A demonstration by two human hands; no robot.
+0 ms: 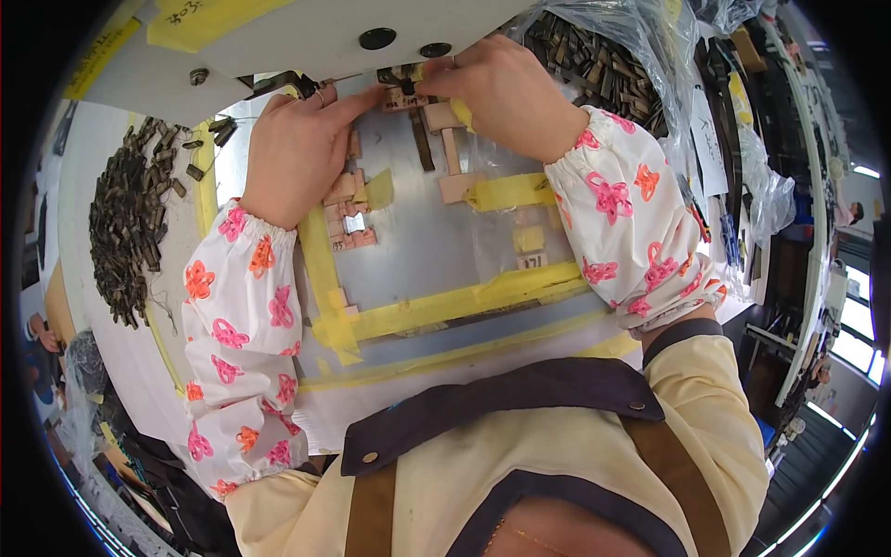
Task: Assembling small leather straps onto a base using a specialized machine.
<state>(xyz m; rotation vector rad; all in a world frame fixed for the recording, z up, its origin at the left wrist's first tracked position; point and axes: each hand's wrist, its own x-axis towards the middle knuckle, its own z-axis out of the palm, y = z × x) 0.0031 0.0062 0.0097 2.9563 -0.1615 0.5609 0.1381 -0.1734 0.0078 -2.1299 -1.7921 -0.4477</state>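
Note:
At the top of the head view, my two hands meet under the white sewing machine head (pixel 306 42), on either side of its dark presser foot (pixel 399 76). One finger of my left hand (pixel 302 139) stretches to the foot's left side, with the others spread apart. My right hand (pixel 497 97) has its fingers bent together at the foot's right side; what they hold is hidden. A dark narrow strip (pixel 423 144) lies on the metal plate (pixel 399 241) just below the foot. Pinkish guide blocks (pixel 351 227) are fixed around it.
A heap of small dark folded loops (pixel 130 223) lies on the left. Many dark cut strips (pixel 603 70) are piled at the back right beside clear plastic (pixel 664 37). Yellow tape (pixel 445 311) borders the plate. Tools (pixel 730 237) lie at the right edge.

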